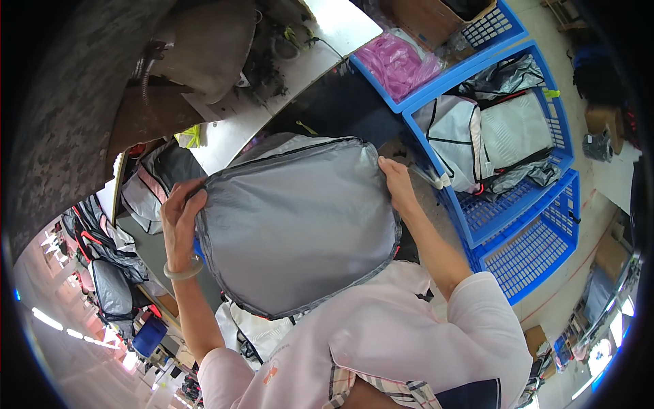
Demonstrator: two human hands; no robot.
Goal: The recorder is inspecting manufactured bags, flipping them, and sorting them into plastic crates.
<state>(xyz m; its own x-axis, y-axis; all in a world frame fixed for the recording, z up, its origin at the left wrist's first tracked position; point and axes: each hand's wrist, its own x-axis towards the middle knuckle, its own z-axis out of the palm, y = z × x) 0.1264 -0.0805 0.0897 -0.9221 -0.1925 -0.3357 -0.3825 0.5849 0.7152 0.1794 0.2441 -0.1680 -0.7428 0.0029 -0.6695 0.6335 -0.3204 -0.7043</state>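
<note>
I hold a grey fabric panel (296, 225) with a dark zipper edge stretched flat in front of me. My left hand (178, 215) grips its left edge, with a pale bangle on the wrist. My right hand (397, 183) pinches the panel's upper right corner. The panel hides most of what lies beneath it on the table. More white and grey fabric pieces (252, 330) show just below the panel, near my pink top.
Blue plastic crates (524, 238) stand to the right, one holding grey and white bag pieces (490, 136), another a pink plastic bag (398, 61). A white table (300, 68) with a sewing machine (204, 48) lies ahead. Piled fabric pieces (102, 259) sit at the left.
</note>
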